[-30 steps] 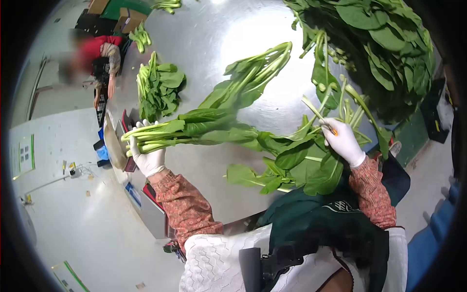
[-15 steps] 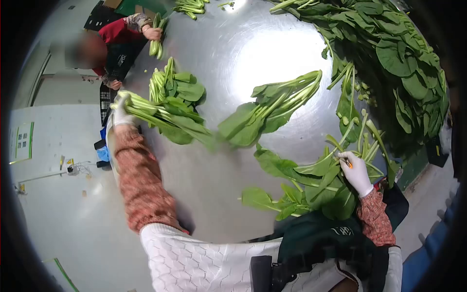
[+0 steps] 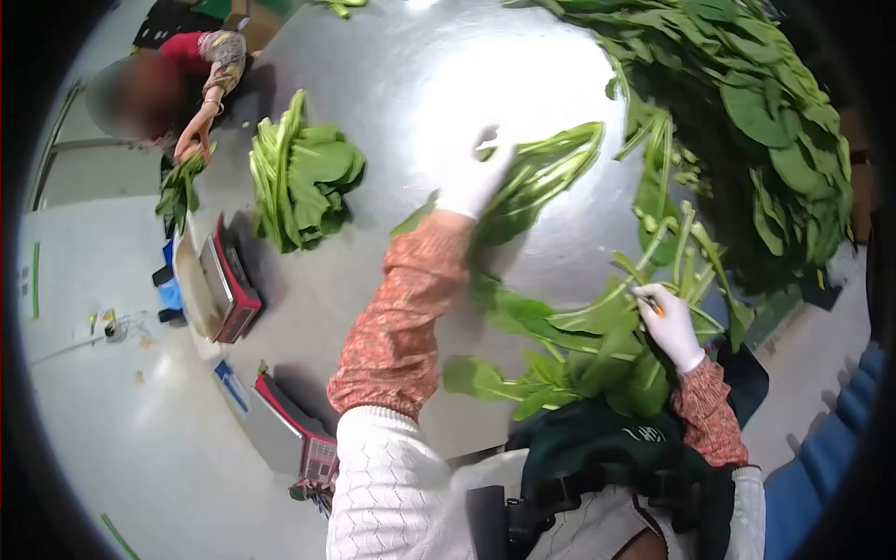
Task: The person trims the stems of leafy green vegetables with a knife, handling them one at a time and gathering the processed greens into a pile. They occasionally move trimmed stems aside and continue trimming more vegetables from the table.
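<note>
My gloved left hand [image 3: 474, 177] reaches over a loose bunch of leafy greens [image 3: 546, 177] in the middle of the metal table, thumb and fingers apart at the bunch's left side. Glare and motion smear this hand. In my gloved right hand [image 3: 667, 322] is a small tool with an orange part [image 3: 657, 309], gripped close above the leaves; its kind I cannot tell. Under and around that hand lie loose leafy greens [image 3: 607, 359] with pale stems. A neat pile of greens [image 3: 303, 177], stems to the left, rests left of my left hand.
A large heap of leafy greens [image 3: 775, 121] covers the right side of the metal table [image 3: 392, 84]. Cut stem pieces [image 3: 689, 173] lie beside it. Two red-edged scales [image 3: 238, 285] stand along the left edge. Across the table, a person's hand [image 3: 196, 135] holds greens.
My left hand has let go of its bunch at the left and swung right to the middle bunch. My right hand stays nearly still. The other person's arm has moved down and left.
</note>
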Action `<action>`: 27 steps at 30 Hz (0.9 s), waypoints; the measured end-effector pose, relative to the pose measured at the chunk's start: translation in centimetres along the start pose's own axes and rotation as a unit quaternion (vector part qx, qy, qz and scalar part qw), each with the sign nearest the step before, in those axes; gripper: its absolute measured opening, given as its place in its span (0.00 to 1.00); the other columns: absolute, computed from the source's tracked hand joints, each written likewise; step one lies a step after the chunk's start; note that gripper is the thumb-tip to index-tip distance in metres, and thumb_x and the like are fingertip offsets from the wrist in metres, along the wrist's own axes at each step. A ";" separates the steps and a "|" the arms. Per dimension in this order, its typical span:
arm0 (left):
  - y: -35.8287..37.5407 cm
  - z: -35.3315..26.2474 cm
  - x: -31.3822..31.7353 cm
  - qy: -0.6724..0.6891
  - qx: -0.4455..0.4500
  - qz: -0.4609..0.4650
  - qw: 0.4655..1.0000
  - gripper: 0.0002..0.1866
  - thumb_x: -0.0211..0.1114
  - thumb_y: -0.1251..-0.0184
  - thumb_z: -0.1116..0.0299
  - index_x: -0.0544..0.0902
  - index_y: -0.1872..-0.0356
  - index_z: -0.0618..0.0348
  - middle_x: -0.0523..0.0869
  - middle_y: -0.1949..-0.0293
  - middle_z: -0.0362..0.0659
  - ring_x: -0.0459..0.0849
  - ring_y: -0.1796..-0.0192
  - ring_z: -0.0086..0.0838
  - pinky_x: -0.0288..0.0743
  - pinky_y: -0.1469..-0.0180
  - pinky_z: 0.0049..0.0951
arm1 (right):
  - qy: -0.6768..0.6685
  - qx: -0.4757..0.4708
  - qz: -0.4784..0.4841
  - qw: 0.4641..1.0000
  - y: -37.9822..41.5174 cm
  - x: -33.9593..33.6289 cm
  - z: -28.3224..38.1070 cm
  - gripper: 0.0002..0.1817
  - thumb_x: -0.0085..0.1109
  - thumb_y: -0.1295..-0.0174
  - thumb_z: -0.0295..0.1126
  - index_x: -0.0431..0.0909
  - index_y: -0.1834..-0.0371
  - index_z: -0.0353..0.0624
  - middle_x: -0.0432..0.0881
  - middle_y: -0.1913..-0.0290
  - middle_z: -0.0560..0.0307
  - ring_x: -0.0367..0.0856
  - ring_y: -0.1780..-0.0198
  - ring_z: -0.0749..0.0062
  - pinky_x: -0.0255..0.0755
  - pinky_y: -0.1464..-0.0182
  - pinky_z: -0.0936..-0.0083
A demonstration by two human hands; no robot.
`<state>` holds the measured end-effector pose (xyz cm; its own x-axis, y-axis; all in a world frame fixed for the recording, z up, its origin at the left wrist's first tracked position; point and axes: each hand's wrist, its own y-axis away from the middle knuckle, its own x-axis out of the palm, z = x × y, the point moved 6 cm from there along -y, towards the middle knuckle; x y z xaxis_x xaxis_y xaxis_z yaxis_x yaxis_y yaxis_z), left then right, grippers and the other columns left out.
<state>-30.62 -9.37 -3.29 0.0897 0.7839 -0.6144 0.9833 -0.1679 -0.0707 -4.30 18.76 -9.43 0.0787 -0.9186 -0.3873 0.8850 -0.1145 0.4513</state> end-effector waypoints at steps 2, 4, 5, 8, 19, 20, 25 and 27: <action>-0.4 -2.9 3.2 -0.037 -0.027 0.040 0.998 0.26 0.75 0.43 0.58 0.83 0.48 0.64 0.86 0.49 0.54 0.85 0.47 0.37 0.78 0.43 0.34 | -0.072 0.027 0.033 0.996 0.4 -0.2 0.2 0.11 0.58 0.33 0.26 0.80 0.49 0.38 0.83 0.72 0.58 0.79 0.75 0.80 0.72 0.70 0.79; -1.4 -4.9 6.2 -0.073 0.041 0.048 0.995 0.31 0.75 0.46 0.53 0.82 0.45 0.63 0.84 0.46 0.58 0.83 0.43 0.44 0.75 0.39 0.38 | -0.103 0.026 0.050 0.993 0.8 -0.5 1.3 0.12 0.57 0.31 0.28 0.79 0.48 0.36 0.82 0.73 0.60 0.79 0.75 0.80 0.71 0.70 0.80; -1.7 -6.9 6.8 -0.125 0.059 0.102 0.985 0.32 0.76 0.47 0.52 0.81 0.44 0.62 0.83 0.45 0.58 0.83 0.42 0.44 0.75 0.38 0.38 | -0.091 0.015 0.046 0.995 1.0 -1.0 2.0 0.12 0.57 0.31 0.29 0.79 0.48 0.36 0.82 0.73 0.59 0.79 0.75 0.80 0.72 0.70 0.80; -2.7 -7.6 10.1 -0.178 -0.029 0.180 0.967 0.32 0.77 0.52 0.51 0.83 0.47 0.61 0.82 0.44 0.59 0.83 0.44 0.46 0.75 0.40 0.39 | -0.080 0.008 0.038 0.996 1.4 -2.1 2.4 0.12 0.57 0.31 0.30 0.79 0.48 0.36 0.82 0.73 0.57 0.79 0.75 0.79 0.72 0.69 0.79; 6.9 -13.6 9.2 -0.038 0.114 0.183 0.976 0.14 0.71 0.40 0.72 0.82 0.55 0.66 0.86 0.69 0.50 0.86 0.67 0.33 0.80 0.61 0.31 | -0.044 -0.146 -0.097 0.983 1.2 -6.9 6.3 0.18 0.57 0.39 0.23 0.78 0.45 0.41 0.85 0.65 0.42 0.87 0.65 0.55 0.77 0.62 0.68; 8.2 -15.0 8.7 -0.045 0.191 0.171 0.966 0.18 0.70 0.38 0.70 0.79 0.50 0.67 0.85 0.62 0.51 0.86 0.61 0.33 0.79 0.56 0.32 | -0.004 -0.155 -0.093 0.983 0.9 -7.1 7.4 0.20 0.56 0.40 0.21 0.76 0.43 0.41 0.84 0.68 0.43 0.86 0.67 0.58 0.76 0.62 0.70; 12.1 -17.6 8.0 0.087 0.096 0.249 0.960 0.15 0.55 0.22 0.62 0.77 0.47 0.65 0.79 0.63 0.41 0.76 0.61 0.25 0.71 0.57 0.24 | -0.005 -0.171 -0.123 0.978 0.3 -6.2 9.7 0.21 0.56 0.43 0.20 0.76 0.44 0.42 0.84 0.65 0.39 0.86 0.63 0.52 0.76 0.61 0.69; 13.3 -17.1 7.6 0.160 0.022 0.256 0.953 0.14 0.54 0.21 0.62 0.78 0.49 0.63 0.76 0.67 0.35 0.71 0.66 0.18 0.67 0.63 0.19 | 0.028 -0.191 -0.141 0.971 0.1 -5.9 8.7 0.17 0.56 0.38 0.23 0.77 0.45 0.40 0.84 0.68 0.46 0.85 0.69 0.61 0.76 0.64 0.72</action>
<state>-14.15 4.61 4.54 0.6061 0.7336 -0.3073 0.7910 -0.5966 0.1360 -8.67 20.84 -0.09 -0.1752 -0.8477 -0.5007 0.9799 -0.1995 -0.0051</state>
